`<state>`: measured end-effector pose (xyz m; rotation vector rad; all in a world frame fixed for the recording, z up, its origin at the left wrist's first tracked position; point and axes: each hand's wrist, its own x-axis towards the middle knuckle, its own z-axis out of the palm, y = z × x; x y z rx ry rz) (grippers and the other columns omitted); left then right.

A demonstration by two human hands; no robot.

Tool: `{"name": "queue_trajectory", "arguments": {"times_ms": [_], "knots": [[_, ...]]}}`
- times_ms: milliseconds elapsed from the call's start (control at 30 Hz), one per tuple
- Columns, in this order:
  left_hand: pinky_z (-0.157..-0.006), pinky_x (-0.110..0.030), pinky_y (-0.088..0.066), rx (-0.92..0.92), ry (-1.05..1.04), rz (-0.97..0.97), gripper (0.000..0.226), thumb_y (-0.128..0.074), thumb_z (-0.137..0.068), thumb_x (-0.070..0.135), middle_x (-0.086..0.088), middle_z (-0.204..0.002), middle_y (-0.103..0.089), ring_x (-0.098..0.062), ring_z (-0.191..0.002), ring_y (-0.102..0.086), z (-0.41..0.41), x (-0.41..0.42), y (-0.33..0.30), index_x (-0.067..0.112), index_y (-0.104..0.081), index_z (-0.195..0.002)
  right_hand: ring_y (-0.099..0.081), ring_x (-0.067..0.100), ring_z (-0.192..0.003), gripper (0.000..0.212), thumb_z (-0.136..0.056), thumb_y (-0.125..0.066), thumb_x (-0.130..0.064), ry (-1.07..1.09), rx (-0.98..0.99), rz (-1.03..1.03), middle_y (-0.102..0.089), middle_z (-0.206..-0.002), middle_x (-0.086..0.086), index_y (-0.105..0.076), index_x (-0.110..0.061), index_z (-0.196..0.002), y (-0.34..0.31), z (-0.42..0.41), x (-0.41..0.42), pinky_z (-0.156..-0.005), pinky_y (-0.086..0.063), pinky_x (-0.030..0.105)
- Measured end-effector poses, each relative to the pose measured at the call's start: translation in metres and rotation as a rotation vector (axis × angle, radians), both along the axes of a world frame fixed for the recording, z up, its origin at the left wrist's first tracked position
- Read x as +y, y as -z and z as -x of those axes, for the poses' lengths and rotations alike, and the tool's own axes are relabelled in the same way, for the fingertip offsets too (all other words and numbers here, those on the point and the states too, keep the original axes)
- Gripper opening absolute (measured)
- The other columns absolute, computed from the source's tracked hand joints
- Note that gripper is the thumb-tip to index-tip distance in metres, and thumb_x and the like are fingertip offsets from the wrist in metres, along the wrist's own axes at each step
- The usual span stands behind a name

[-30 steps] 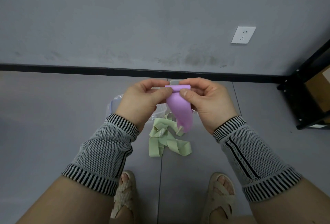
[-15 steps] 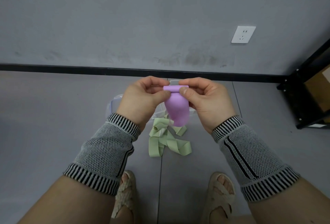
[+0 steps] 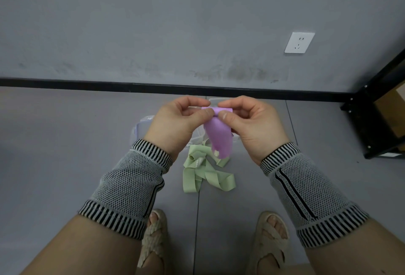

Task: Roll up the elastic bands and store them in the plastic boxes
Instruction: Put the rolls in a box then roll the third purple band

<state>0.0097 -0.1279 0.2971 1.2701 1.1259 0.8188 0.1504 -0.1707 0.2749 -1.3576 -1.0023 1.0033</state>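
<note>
1. Purple elastic band (image 3: pixel 219 137): we are pinching its rolled top edge with both hands, thumb and fingers curled tight on it; the roll's long axis is running left to right between our hands, and the loose tail is hanging straight down from the roll, toward the floor.
2. Left hand (image 3: pixel 177 122): we are gripping the roll's left end with it.
3. Right hand (image 3: pixel 252 121): we are gripping the roll's right end with it; both hands are sitting equally near the roll, so we judge the next turn calls for winding the hanging tail upward onto the roll.
4. Green elastic band (image 3: pixel 206 171): lying loose and tangled on the floor, directly below the purple band's tail, not yet rolled.
5. Plastic box (image 3: pixel 142 129): clear, sitting on the floor behind the purple band, mostly hidden by our hands; contents cannot be told.
6. Floor (image 3: pixel 65 143): grey, smooth tiles, spreading beneath the purple band.
7. Wall (image 3: pixel 153 22): grey, scuffed, rising beyond the purple band; a white socket (image 3: pixel 299 42) is sitting up and right of it, a black shelf frame (image 3: pixel 372 110) far to its right.
</note>
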Motion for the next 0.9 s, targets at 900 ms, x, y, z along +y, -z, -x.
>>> {"name": "queue_trajectory", "arguments": {"times_ms": [900], "knots": [[-0.041, -0.008, -0.035, 0.035, -0.041, -0.017, 0.011, -0.063, -0.087, 0.010, 0.012, -0.045, -0.057, 0.002, -0.039, -0.048, 0.0012, 0.0013, 0.0026, 0.008, -0.062, -0.076, -0.063, 0.019, -0.079, 0.027, -0.075, -0.069, 0.010, 0.032, 0.020, -0.028, -0.068, -0.081, 0.008, -0.065, -0.016, -0.074, 0.0009, 0.0015, 0.0016, -0.081, -0.055, 0.036]]}}
